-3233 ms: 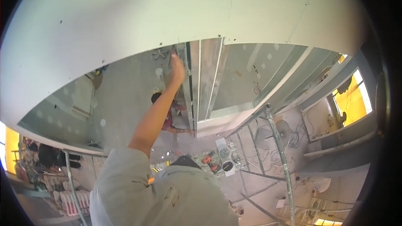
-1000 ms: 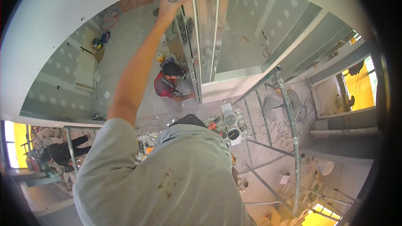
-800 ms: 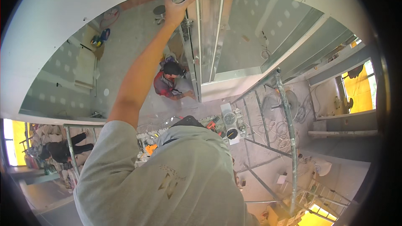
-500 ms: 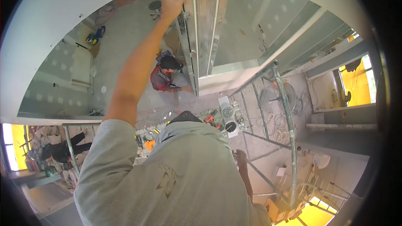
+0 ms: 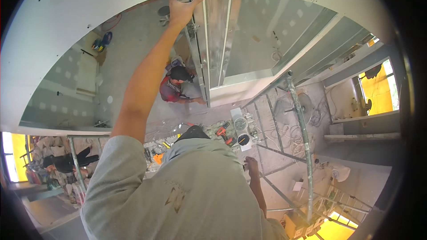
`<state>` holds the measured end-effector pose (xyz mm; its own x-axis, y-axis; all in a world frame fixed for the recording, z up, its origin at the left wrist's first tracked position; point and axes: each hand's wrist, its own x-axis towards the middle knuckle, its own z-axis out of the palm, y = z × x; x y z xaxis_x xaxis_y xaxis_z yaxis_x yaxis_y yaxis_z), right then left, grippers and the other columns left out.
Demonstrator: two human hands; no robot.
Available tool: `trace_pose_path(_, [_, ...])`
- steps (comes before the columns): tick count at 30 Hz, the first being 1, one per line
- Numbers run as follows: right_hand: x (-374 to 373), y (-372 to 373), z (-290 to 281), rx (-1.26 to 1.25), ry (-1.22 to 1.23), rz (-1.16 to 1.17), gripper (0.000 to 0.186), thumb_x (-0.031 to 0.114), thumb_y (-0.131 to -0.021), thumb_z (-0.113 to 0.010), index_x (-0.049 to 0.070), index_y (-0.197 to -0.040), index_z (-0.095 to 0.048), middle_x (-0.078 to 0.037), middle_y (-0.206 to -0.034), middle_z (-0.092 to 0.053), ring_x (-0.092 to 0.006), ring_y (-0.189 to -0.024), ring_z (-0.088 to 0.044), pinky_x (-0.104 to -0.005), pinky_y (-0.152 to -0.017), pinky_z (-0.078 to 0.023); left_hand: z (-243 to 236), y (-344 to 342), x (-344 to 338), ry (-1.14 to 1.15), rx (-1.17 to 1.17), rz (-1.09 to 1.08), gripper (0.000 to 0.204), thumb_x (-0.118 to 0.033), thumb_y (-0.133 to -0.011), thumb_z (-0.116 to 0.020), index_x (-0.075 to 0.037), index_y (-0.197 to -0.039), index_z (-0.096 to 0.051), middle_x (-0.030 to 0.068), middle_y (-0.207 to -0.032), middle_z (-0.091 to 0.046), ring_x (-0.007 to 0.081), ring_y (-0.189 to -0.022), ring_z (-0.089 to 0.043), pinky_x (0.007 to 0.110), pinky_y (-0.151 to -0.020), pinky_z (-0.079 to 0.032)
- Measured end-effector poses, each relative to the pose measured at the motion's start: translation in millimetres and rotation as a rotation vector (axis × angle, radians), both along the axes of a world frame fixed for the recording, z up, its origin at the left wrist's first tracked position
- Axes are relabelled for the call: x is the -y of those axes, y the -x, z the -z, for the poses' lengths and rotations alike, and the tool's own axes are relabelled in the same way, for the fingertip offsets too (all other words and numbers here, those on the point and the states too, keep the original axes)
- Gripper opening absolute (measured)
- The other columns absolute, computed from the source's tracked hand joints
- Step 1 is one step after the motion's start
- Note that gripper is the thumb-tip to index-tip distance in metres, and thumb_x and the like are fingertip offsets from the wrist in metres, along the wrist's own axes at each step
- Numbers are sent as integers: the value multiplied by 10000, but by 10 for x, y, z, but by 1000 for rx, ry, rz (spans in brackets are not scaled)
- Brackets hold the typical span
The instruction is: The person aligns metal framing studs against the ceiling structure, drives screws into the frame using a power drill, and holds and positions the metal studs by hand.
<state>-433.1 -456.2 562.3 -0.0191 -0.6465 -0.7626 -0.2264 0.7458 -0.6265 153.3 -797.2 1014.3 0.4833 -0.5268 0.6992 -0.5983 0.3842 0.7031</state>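
My left arm reaches up to the top of a metal stud [image 5: 199, 40], part of an upright metal frame. My left hand [image 5: 181, 12] grips the stud near the curved edge of the white panel [image 5: 111, 6], thumb stretched across it and the other fingertips partly hidden. Low at my right side hangs my right hand [image 5: 251, 165], its fingers partly bent; whether it holds anything small I cannot make out. It is nearest to the platform [image 5: 247, 146] with a red and black cordless drill [image 5: 226, 133] and a white board carrying round containers [image 5: 240, 124].
A co-worker [image 5: 175, 84] crouches below, one hand at the foot of the metal frame. Scaffold tubes [image 5: 302, 124] rise on the right. Cables [image 5: 291, 138] and a fan [image 5: 299, 106] lie on the floor there. Another person [image 5: 66, 162] is at the far left.
The view has shifted slightly, with the panel edge and frame lower in it. My right hand has moved a little up and left. My left hand stays on the metal stud.
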Motion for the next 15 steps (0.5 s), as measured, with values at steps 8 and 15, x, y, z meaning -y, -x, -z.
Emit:
trace_pose_path(8, [636,-151,-336,58,200,19,356,221,-947,-619,-13,-1215,-642,-102,-965,-694,-148,-761,-622,-289,-678,-510,142,-176,137,86,92,31,960,-406,-726,-926,50,-1419,-441,184,-1429,-496,274,-1287,-479,394,-1110,-361])
trace_pose_path(15, [-120,-109,-198,-10,-32,51,334,212,-936,-652,-3,-1191,-660,-115,-939,-701,-169,-718,-638,-302,-626,-528,57,-69,17,14,-207,225,910,-383,-817,-858,57,-1465,-395,193,-1400,-540,322,-1279,-518,435,-1096,-413])
